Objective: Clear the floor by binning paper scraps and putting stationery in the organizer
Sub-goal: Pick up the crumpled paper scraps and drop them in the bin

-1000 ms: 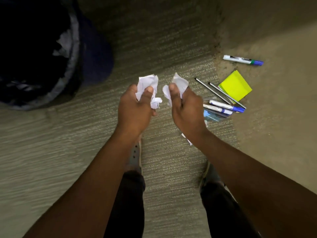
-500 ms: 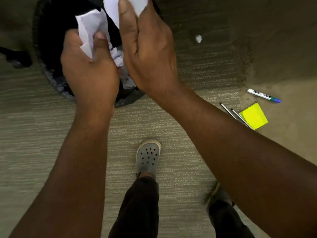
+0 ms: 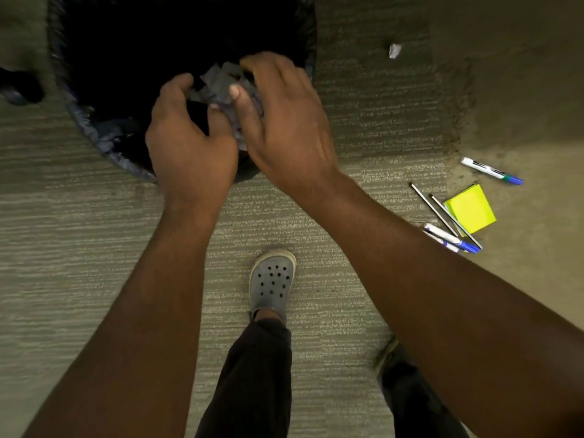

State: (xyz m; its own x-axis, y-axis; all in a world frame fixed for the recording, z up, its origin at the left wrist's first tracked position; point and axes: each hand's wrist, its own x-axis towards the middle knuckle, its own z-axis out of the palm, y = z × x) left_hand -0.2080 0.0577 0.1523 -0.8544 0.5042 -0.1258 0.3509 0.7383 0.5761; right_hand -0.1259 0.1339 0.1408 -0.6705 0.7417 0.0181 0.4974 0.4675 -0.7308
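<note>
Both my hands hang over the near rim of a black-lined bin (image 3: 94,134) at the top left. My left hand (image 3: 189,147) and my right hand (image 3: 284,121) have their fingers loosened and spread. Crumpled paper (image 3: 221,83) shows between and below them, shaded inside the bin. A small paper scrap (image 3: 395,51) lies on the carpet right of the bin. At the right lie a white marker with a blue cap (image 3: 491,170), a yellow sticky-note pad (image 3: 471,208), two thin dark pens (image 3: 434,208) and two blue-capped pens (image 3: 452,238).
My left foot in a grey perforated clog (image 3: 272,279) stands on the striped carpet below the bin. My right shoe (image 3: 387,355) is partly hidden under my right forearm. A dark object (image 3: 19,86) sits at the left edge. No organizer is in view.
My hands carried the two paper wads from above the carpet to the bin. Their grip has loosened and the paper now sits lower, inside the bin's mouth.
</note>
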